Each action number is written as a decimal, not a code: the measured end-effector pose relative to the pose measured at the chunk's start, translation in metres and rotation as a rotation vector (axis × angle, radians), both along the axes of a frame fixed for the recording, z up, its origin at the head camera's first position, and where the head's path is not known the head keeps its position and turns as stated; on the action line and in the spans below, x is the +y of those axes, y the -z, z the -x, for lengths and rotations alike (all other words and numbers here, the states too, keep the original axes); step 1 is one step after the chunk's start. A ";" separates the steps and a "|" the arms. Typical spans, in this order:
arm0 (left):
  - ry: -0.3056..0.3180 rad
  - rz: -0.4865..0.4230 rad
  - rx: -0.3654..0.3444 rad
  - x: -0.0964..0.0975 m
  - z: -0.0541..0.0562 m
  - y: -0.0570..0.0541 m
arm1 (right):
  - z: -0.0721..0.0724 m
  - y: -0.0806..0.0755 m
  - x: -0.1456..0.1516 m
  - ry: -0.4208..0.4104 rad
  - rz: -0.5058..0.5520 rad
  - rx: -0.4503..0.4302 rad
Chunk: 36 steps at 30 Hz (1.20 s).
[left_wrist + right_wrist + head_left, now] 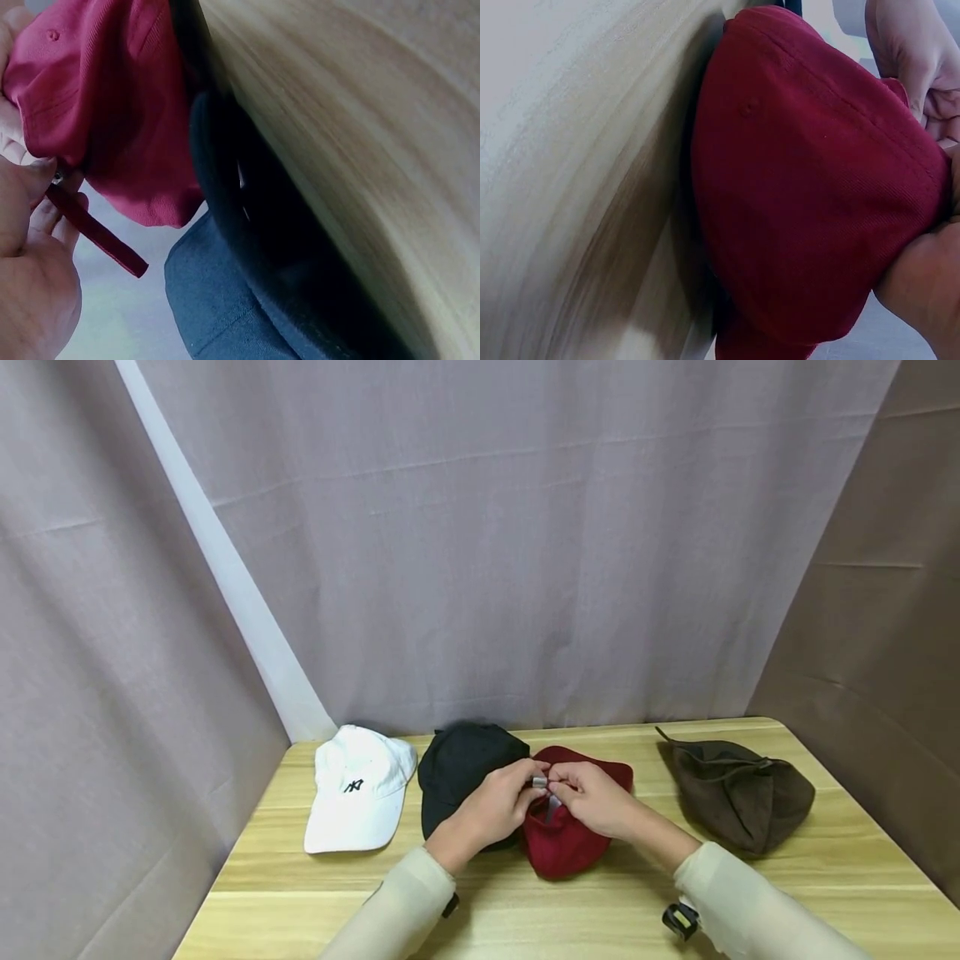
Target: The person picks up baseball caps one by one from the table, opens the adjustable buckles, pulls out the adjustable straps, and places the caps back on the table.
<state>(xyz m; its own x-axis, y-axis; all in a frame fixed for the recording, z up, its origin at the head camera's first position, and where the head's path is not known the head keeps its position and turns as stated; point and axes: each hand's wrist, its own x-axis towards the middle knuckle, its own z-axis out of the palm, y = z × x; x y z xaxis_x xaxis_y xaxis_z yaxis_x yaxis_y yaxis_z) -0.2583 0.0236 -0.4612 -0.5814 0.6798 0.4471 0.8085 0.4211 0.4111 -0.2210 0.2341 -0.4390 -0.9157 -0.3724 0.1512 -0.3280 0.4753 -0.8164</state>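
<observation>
A dark red cap [564, 852] rests on the table with its back opening turned up between both hands. My left hand [495, 802] pinches the cap's narrow adjusting strap [101, 238] by a small metal buckle [58, 178]; the loose strap end sticks out below the fingers in the left wrist view. From the other side, my right hand [600, 802] pinches the cap's back edge by the strap, close to the left fingertips. The crown hides the right fingertips in the right wrist view. A black cap [467, 760] lies beside the red one, under the left hand.
A white cap [363, 777] with a dark emblem lies at the table's left. On the right is a crumpled dark brown hat [742, 793] with a cord at its back. The wooden table [300, 910] ends at a grey curtain [510, 568] behind the caps.
</observation>
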 end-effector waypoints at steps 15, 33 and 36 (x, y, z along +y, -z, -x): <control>0.005 -0.013 -0.021 0.000 -0.002 0.003 | 0.004 -0.008 0.005 -0.050 -0.189 0.040; -0.021 -0.029 -0.025 -0.002 -0.002 0.000 | 0.001 -0.007 -0.004 0.063 -0.164 0.037; -0.020 -0.027 -0.034 -0.002 -0.002 -0.002 | 0.000 -0.007 -0.004 0.069 -0.153 0.036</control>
